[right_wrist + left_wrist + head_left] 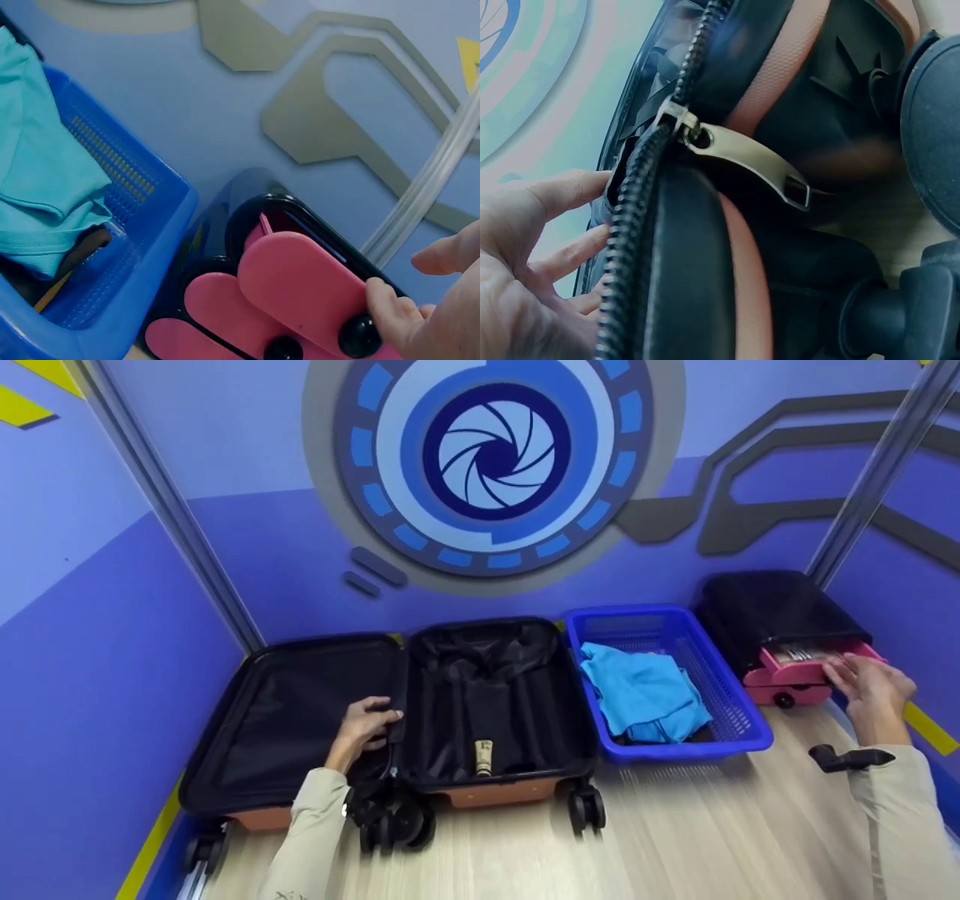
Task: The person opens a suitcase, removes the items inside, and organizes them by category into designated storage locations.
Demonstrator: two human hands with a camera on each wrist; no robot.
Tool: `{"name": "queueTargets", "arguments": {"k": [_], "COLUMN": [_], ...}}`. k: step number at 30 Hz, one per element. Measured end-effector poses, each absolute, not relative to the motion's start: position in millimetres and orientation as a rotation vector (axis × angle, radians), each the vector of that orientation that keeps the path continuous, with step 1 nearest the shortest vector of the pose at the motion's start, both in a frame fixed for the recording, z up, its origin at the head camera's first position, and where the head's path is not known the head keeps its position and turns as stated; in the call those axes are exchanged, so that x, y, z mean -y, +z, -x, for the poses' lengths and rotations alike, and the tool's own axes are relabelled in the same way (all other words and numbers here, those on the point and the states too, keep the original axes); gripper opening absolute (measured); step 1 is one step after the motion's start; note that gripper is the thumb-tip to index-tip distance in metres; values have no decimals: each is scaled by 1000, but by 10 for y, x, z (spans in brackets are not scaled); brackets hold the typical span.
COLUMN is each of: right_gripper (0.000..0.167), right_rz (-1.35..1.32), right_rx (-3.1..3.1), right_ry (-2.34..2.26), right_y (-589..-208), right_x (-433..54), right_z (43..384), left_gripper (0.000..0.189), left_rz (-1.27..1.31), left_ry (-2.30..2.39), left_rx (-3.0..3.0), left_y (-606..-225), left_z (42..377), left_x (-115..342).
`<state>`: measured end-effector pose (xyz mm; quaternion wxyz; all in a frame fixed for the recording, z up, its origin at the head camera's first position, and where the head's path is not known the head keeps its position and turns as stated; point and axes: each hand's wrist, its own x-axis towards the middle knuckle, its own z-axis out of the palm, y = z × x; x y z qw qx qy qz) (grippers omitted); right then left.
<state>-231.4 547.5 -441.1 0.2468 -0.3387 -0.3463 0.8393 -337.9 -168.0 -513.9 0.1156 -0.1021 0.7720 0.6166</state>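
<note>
An open suitcase [322, 682] with a black lining and orange shell lies with its two halves side by side. My left hand [364, 727] touches the inner edge where the halves meet; in the left wrist view its fingers reach that edge beside a zipper pull [750, 154]. A small beige tube [484, 751] lies in the right half. At the far right, my right hand [874, 690] touches the front of a pink drawer [300, 277], which stands partly out of a black drawer box [787, 607]. Small items, too unclear to name, show inside the drawer.
A blue plastic basket [731, 712] holding folded light-blue cloth [641, 690] stands between the suitcase and the drawer box. Black suitcase wheels [587, 810] stick out toward me over the wooden tabletop [675, 840]. Blue printed panels [247, 540] enclose the back and sides.
</note>
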Motion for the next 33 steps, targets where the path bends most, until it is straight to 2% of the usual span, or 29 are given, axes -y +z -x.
{"name": "queueTargets", "arguments": {"k": [12, 16, 22, 29, 33], "right_gripper": [14, 19, 17, 13, 17], "right_rz": [666, 532, 333, 36, -101], "right_rx": [1063, 1117, 1340, 1759, 2055], "right_ry": [2297, 2281, 2170, 1962, 1828], "right_y": [-4298, -4283, -4343, -4466, -4532], "right_x": [-5023, -4709, -4161, -3631, -3331], "right_z": [2399, 2493, 2684, 2893, 3009], "left_gripper": [54, 54, 54, 52, 51], "left_rz": [315, 315, 322, 356, 379], "left_ry": [1797, 1791, 1800, 1805, 1732], "left_rx": [-2278, -2289, -2274, -2322, -2429], "left_y": [-5082, -5083, -5100, -5119, -5102], "left_z": [3384, 3376, 3382, 3368, 3383], "left_x": [1638, 1641, 1661, 1632, 1599]}}
